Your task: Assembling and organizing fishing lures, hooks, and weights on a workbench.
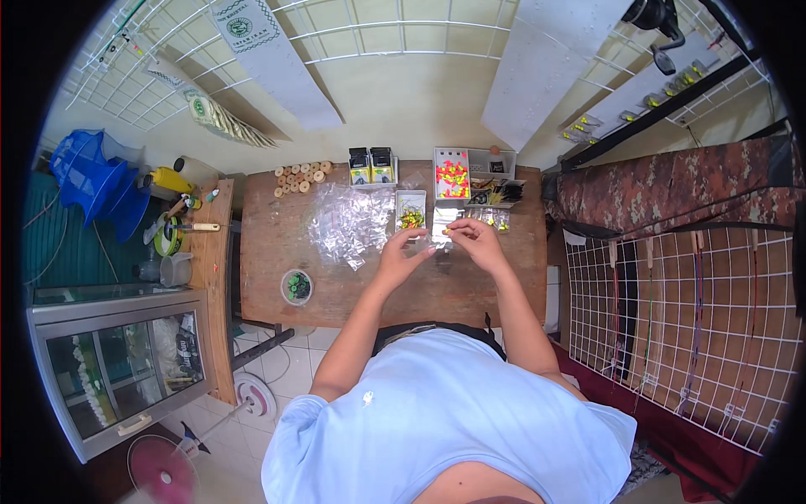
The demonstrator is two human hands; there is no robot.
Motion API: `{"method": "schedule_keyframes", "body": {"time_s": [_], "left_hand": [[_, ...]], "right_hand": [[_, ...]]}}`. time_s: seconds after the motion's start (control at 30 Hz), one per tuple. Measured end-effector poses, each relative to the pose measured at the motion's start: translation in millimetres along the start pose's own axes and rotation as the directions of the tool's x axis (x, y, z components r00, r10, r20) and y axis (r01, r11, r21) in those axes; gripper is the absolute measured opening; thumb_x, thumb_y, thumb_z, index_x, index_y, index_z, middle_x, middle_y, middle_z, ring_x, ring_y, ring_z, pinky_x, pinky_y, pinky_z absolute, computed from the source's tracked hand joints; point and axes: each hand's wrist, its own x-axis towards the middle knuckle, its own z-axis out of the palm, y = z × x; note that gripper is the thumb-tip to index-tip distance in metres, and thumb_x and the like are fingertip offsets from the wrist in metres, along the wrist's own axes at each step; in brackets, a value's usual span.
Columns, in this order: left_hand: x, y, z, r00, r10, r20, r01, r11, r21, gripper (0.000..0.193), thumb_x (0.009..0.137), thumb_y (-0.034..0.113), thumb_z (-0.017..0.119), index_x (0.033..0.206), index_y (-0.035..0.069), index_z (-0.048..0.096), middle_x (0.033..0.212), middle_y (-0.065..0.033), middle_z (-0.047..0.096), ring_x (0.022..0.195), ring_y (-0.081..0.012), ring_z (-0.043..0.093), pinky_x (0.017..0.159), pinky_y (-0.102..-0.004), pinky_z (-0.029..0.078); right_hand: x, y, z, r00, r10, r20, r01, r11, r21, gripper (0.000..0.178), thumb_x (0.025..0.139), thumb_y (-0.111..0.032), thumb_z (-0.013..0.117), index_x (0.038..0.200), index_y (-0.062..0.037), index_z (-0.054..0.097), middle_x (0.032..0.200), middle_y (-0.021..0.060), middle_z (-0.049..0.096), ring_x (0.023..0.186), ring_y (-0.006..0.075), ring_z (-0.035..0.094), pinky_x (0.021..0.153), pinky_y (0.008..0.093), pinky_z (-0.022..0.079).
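Both of my hands are raised over the wooden table [361, 294], close together near its middle. My right hand [480, 244] pinches a small yellow piece [447, 232] between thumb and fingertips; its exact kind is too small to tell. Just left of it, my left hand [400, 257] has its thumb and fingers curled around what looks like a small clear plastic bag [426, 245]. Beyond my fingers lies a white tray [398, 222] of small yellow-green pieces with dark parts. A whitish card or packet [445, 217] sits beside that tray, partly behind my right fingertips.
A heap of clear plastic bags [348, 220] spreads left of my hands, with wooden spools [292, 178] behind. A round tub [296, 287] of dark green pieces stands nearer. Red-and-yellow pieces fill a white box [439, 186]; packed bags [497, 220] lie right. A wire rack [672, 336] stands rightward.
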Motion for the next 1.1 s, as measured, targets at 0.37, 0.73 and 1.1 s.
{"method": "schedule_keyframes", "body": {"time_s": [0.37, 0.73, 1.1], "left_hand": [[-12, 7, 6, 0.994, 0.106, -0.029, -0.105, 0.994, 0.043, 0.039, 0.074, 0.022, 0.08, 0.107, 0.008, 0.067, 0.106, -0.0057, 0.064, 0.099, -0.0201, 0.06, 0.081, -0.0327, 0.046], [-18, 2, 6, 0.998, 0.06, -0.02, -0.059, 0.997, 0.058, 0.04, 0.075, 0.022, 0.079, 0.111, 0.009, 0.066, 0.111, -0.0047, 0.064, 0.102, -0.0172, 0.06, 0.084, -0.0328, 0.046], [-8, -10, -1, 0.993, -0.047, -0.11, 0.054, 0.997, 0.056, 0.037, 0.078, 0.025, 0.078, 0.11, 0.009, 0.067, 0.106, -0.0057, 0.068, 0.097, -0.0164, 0.062, 0.082, -0.0312, 0.046]], "right_hand": [[-28, -20, 27, 0.99, -0.138, 0.01, 0.134, 0.941, -0.31, 0.017, 0.084, -0.012, 0.071, 0.099, -0.0043, 0.072, 0.089, 0.0013, 0.068, 0.071, 0.0058, 0.053, 0.065, 0.0218, 0.043], [-31, -20, 25, 0.996, -0.094, 0.002, 0.088, 0.926, -0.367, 0.02, 0.084, -0.016, 0.07, 0.101, -0.0054, 0.072, 0.085, 0.004, 0.07, 0.067, 0.0079, 0.054, 0.063, 0.0248, 0.045], [53, -2, -7, 0.95, -0.273, -0.152, 0.034, 0.574, -0.818, 0.02, 0.082, -0.023, 0.068, 0.094, -0.0073, 0.071, 0.092, 0.0122, 0.069, 0.079, 0.028, 0.066, 0.071, 0.0373, 0.051]]}}
